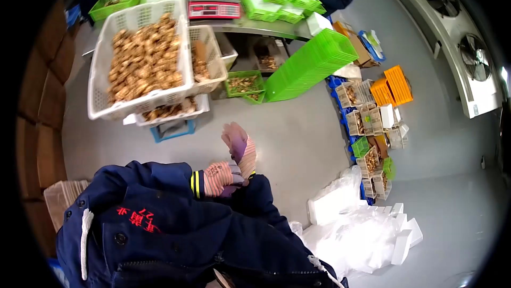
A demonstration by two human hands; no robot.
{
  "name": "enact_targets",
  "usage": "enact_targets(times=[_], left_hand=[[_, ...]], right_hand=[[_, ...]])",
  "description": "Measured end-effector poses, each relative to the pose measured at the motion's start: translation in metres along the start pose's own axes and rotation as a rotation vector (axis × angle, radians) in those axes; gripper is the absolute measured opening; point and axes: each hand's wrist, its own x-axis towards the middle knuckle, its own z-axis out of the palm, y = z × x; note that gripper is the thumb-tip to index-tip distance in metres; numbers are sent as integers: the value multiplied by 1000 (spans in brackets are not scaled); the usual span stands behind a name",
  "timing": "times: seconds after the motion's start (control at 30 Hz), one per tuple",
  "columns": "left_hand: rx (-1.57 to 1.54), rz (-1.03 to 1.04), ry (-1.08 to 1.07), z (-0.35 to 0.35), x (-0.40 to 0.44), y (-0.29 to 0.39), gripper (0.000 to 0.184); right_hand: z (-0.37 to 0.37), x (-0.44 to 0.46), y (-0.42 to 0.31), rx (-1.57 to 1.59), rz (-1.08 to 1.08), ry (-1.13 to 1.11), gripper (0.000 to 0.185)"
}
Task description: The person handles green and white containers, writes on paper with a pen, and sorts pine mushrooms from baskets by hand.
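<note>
The left hand (217, 178), in a striped glove, reaches in from the left with its palm turned inward and its fingers closed on the cuff of the right glove (248, 157). The right hand (234, 138), wearing that glove, rises from its sleeve in front of the coat (170, 224), open, its fingers extended away from the body and blurred. The right glove is above the floor (287, 144), well apart from the near edge of the steel tabletop (266, 29). By the left end of that edge, a large white crate (98, 75) is heaped with knobbly brown pieces; just below, a lower white crate (199, 108) holds darker ones. At its right, a smaller white crate (217, 64) is partly filled with similar pieces. The scale (214, 10) sits on the tabletop near that edge. Below the edge, a green basket (234, 83) holds brown pieces, beside a tall stack of nested green baskets (311, 64). Farther right, pale crates (372, 119) with brown pieces line a blue pallet (340, 108), with orange crates (395, 87) beyond; clear plastic and white boxes (402, 245) lie near its lower end.
</note>
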Motion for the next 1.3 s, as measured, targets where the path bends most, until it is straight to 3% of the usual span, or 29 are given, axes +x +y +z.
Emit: enact_targets(times=[0.07, 0.1, 0.13, 0.17, 0.23, 0.27, 0.33, 0.37, 0.4, 0.47, 0.5, 0.53, 0.6, 0.63, 0.67, 0.73, 0.8, 0.87, 0.93, 1.0, 1.07, 1.13, 1.2, 1.3], left_hand=[[-114, -46, -89, 29, 65, -22, 27], [-120, -34, -107, 33, 81, -32, 27], [-202, -75, -61, 39, 104, -42, 27], [-286, -121, -4, 48, 122, -50, 26], [-406, -232, -21, 60, 147, -68, 22], [-444, -240, -14, 62, 162, -79, 22], [-352, -147, -61, 64, 186, -102, 21], [-342, -144, -124, 58, 199, -111, 21], [-342, -144, -131, 53, 212, -119, 21], [-404, -90, -141, 43, 236, -137, 21], [-387, -62, -134, 36, 251, -149, 22], [-423, -135, -185, 26, 264, -160, 22], [-365, -48, -209, 10, 293, -194, 20], [-381, -64, -213, 8, 303, -214, 19], [-374, -41, -209, 6, 315, -239, 19], [-432, -143, -250, 18, 331, -274, 20], [-399, -114, -184, 17, 358, -302, 21], [-566, -388, -387, 8, 393, -331, 25], [-480, -416, -373, -9, 442, -355, 38], [-260, -346, -140, -8, 482, -406, 39], [-118, -324, 25, -20, 535, -448, 37], [272, -265, 64, -26, 592, -493, 37], [426, -267, 48, -23, 647, -536, 39], [672, -415, 8, -8, 718, -591, 41]], right_hand=[[-54, 8, -36, -598, -496, 71, 40], [-54, 15, -47, -262, -562, 88, 39], [-72, 27, -65, -250, -566, 102, 39], [-93, 37, -85, -516, -688, 46, 38], [-102, 52, -115, -164, -413, 2, 35], [-115, 66, -125, -162, -408, -5, 35], [-136, 94, -136, -533, -532, -73, 32], [-133, 97, -153, -369, -388, -72, 35], [-145, 119, -145, -363, -390, -68, 35], [-159, 168, -127, 108, -210, 48, 44], [-157, 179, -147, -171, -205, -64, 57], [-172, 204, -140, -179, -270, -209, 67], [-166, 237, -170, -562, -323, -147, 64], [-181, 269, -170, -880, -669, -84, 57], [-191, 293, -182, -896, -687, -77, 57], [-220, 313, -192, -901, -491, 48, 42], [-248, 334, -205, -759, -593, 146, 32], [-278, 337, -233, -216, -137, 297, 31], [-317, 348, -257, -472, -397, 393, 29], [-334, 354, -311, -31, -170, 538, 31], [-364, 368, -345, 63, -310, 602, 36], [-403, 394, -381, 114, -331, 634, 42], [-424, 417, -420, 105, -341, 649, 55], [-465, 458, -458, 55, -286, 619, 60]])
